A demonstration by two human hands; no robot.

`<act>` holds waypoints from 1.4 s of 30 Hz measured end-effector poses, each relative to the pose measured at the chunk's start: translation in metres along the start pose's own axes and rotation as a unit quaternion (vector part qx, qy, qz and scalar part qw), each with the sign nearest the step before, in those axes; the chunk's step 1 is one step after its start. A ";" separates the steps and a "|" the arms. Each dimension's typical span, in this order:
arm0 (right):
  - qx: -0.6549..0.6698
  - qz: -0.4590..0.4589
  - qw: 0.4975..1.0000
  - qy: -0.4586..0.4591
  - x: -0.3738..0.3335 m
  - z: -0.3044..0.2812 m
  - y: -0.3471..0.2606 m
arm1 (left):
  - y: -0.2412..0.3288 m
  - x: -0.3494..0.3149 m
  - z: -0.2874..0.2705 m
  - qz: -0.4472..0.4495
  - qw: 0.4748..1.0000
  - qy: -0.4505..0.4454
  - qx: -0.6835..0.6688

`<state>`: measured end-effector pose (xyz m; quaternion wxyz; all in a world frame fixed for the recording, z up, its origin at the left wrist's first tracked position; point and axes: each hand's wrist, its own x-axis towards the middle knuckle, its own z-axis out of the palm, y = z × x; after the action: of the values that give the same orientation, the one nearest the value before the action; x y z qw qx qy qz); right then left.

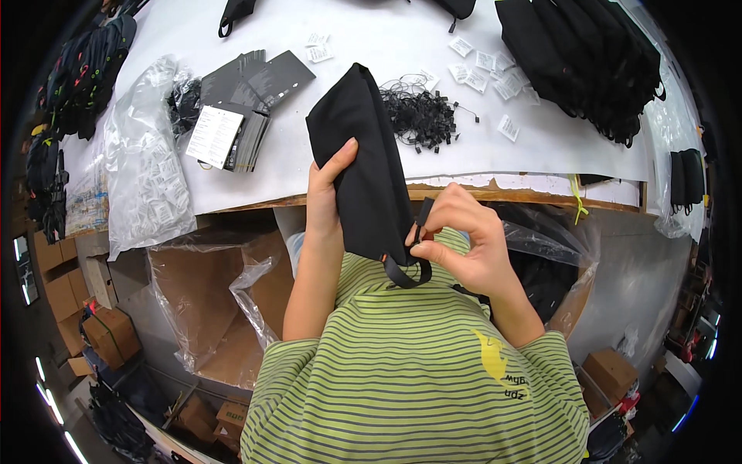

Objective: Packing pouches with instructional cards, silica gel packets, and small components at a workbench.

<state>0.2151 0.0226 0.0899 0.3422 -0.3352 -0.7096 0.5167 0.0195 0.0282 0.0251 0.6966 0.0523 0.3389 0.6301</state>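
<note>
A black fabric pouch (355, 155) is held up in front of me, tilted, over the table's near edge. My left hand (328, 189) wraps round its left side, with the thumb lying across the front face. At the pouch's lower right end, my right hand (470, 240) pinches near a black zipper pull (424, 213), whose tab sticks up beside the fingers. What exactly lies between the fingertips is partly hidden. A black strap loop (407, 280) hangs from the pouch's bottom end, near a small orange tab (384, 257).
Behind the pouch lies a heap of black tag strings (425, 120). Small white packets (508, 127) are scattered right of it. Black pouches (587, 62) pile up far right. Dark cards (255, 81) and a plastic bag (151, 162) lie left. A plastic-lined carton (212, 309) stands below the table edge.
</note>
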 end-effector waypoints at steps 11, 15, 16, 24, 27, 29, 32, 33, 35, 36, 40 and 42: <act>-0.024 -0.022 0.999 -0.031 0.004 -0.004 -0.003 | 0.003 0.001 0.002 0.014 1.000 0.023 0.006; -0.134 -0.023 0.981 0.136 0.006 -0.005 0.004 | 0.001 0.001 0.012 0.087 0.989 0.107 0.061; -0.253 -0.068 0.957 0.121 0.007 -0.009 -0.001 | -0.001 0.000 0.013 0.087 0.989 0.105 0.061; -0.371 -0.188 0.909 -0.002 0.027 -0.020 0.013 | -0.016 -0.033 0.013 -0.070 0.996 -0.001 0.055; -0.135 -0.044 0.988 0.059 0.029 -0.027 0.008 | -0.021 -0.034 -0.012 0.140 0.910 0.061 0.385; -0.111 -0.020 0.993 0.044 0.027 -0.035 0.006 | -0.008 -0.022 -0.027 0.360 0.766 -0.015 0.531; 0.055 0.101 0.993 -0.014 0.024 -0.040 0.001 | 0.016 -0.033 -0.013 0.215 0.875 -0.148 0.407; 0.054 0.104 0.993 -0.011 0.022 -0.039 0.001 | 0.014 -0.034 -0.011 0.212 0.876 -0.150 0.407; -0.106 -0.086 0.989 0.049 0.025 -0.038 0.006 | 0.015 -0.031 -0.008 0.263 0.846 -0.092 0.455; -0.107 -0.124 0.985 0.058 0.027 -0.038 0.012 | 0.017 -0.029 -0.006 0.270 0.836 -0.101 0.466; -0.181 -0.092 0.979 0.024 0.022 -0.052 0.005 | 0.016 -0.022 -0.019 0.308 0.841 -0.151 0.419; -0.121 -0.095 0.988 0.019 0.013 -0.072 0.025 | 0.018 -0.020 -0.025 0.340 0.801 -0.158 0.466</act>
<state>0.2709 0.0751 0.0841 0.3597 -0.3149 -0.7889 0.3861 -0.0084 0.0044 0.0229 0.3731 0.5818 0.4371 0.5756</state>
